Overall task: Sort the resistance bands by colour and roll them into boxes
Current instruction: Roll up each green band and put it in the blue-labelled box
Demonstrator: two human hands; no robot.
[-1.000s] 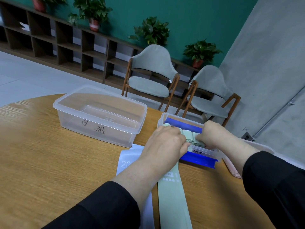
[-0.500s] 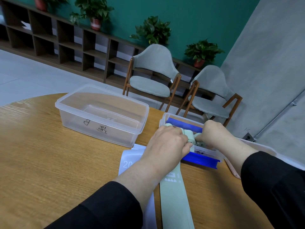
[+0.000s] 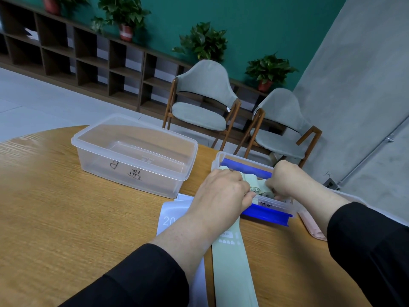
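Mostly hidden: left hand (image 3: 223, 191), right hand (image 3: 287, 180) cover green rolls (image 3: 254, 185) in box (image 3: 285, 204); finger grip unclear.

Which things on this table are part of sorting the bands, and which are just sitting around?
In use: left hand, right hand, green rolls, small box, flat green band, white band, pink band, big box.
Around: chairs, plants, shelves.

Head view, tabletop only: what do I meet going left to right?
Clear box marked B → white band → left hand → right hand → pink band.
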